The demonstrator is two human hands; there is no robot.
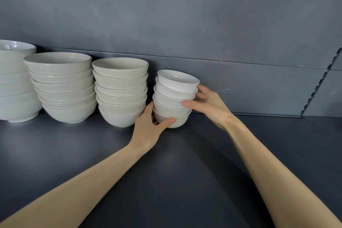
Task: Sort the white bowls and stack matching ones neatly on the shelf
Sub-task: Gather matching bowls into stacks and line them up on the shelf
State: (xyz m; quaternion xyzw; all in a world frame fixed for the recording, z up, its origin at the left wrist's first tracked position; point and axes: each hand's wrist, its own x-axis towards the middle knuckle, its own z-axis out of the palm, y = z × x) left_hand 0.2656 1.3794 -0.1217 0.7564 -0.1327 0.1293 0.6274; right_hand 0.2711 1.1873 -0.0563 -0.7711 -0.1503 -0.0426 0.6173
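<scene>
Two bare forearms reach in from six o'clock across a dark grey shelf. Just past frame centre, both hands grip a stack of five small white bowls, its bottom bowl down at the shelf surface. The left hand, at the stack's seven o'clock, wraps the bottom bowl with its thumb across the front. The right hand, at three o'clock, presses its thumb on the third bowl and curls its fingers behind the upper ones. The top bowl tilts toward the camera.

Toward nine o'clock, just beside the left hand, stands a stack of wider cream bowls, then a second cream stack, then a taller white stack cut by the frame edge. Behind them rises a grey back panel, with a slotted upright at three o'clock.
</scene>
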